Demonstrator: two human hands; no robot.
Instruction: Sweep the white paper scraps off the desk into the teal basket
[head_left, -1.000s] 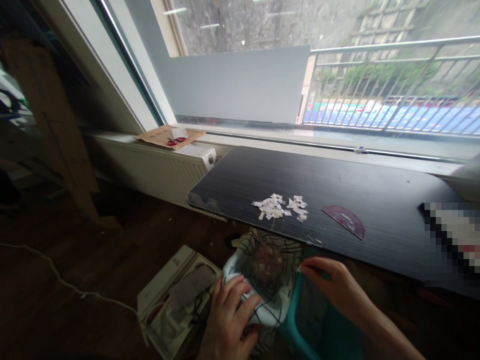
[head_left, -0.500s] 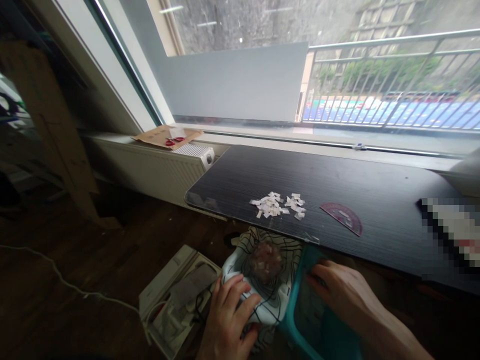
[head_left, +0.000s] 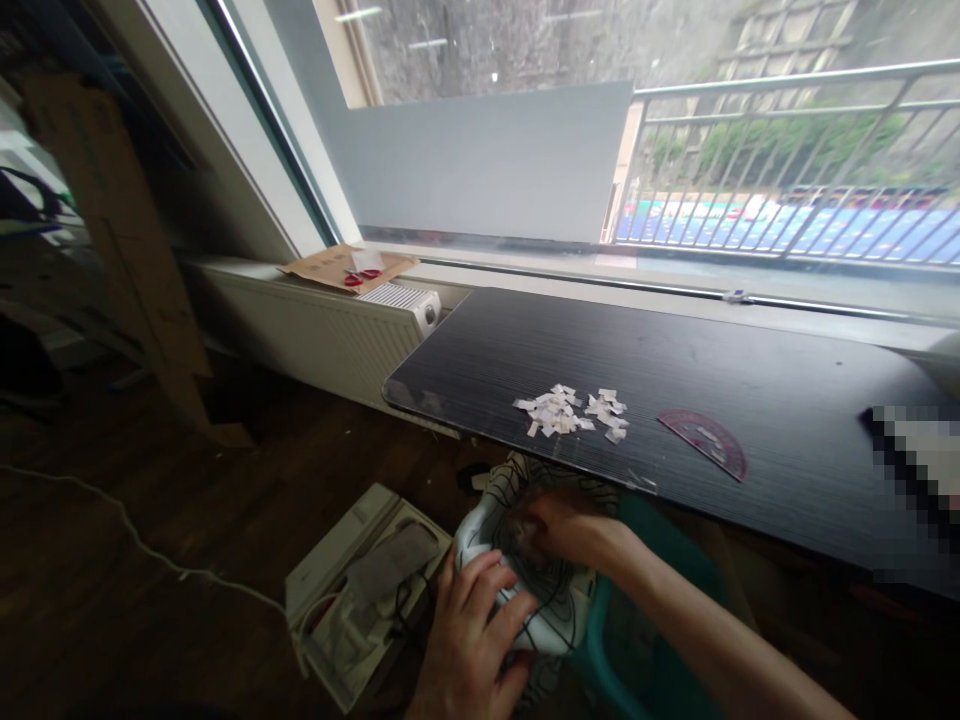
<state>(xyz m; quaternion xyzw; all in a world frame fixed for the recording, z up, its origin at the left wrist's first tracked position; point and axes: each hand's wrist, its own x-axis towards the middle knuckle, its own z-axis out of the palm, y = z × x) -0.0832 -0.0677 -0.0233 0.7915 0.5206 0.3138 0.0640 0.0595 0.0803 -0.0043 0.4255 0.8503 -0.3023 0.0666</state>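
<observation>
Head view: left hand [head_left: 478, 632], grip spread, rests on the patterned cloth [head_left: 556, 625] beside the teal bin [head_left: 598, 640], by the worktop [head_left: 675, 350]; right hand [head_left: 556, 522] reaches into the cloth's hollow, grip too blurred to tell.

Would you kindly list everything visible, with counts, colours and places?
Window: 1, clear, back
Panel: 1, grey, at window
Railing: 1, grey, outside
Table: 1, black, centre
Scraps: many, whitish, on table
Protractor: 1, purplish, on table
Pixelated item: 1, pale, table's right
Radiator: 1, white, beside table
Flat sheet: 1, brown, by radiator
Scissors: 1, red, on sheet
Cardboard: 1, brown, left
Cable: 1, white, floor
Open box: 1, cream, lower left
Patterned container: 1, white, beside box
Bin: 1, turquoise, beside container
Left hand: 1, bare, on container
Right hand: 1, bare, in container
</observation>
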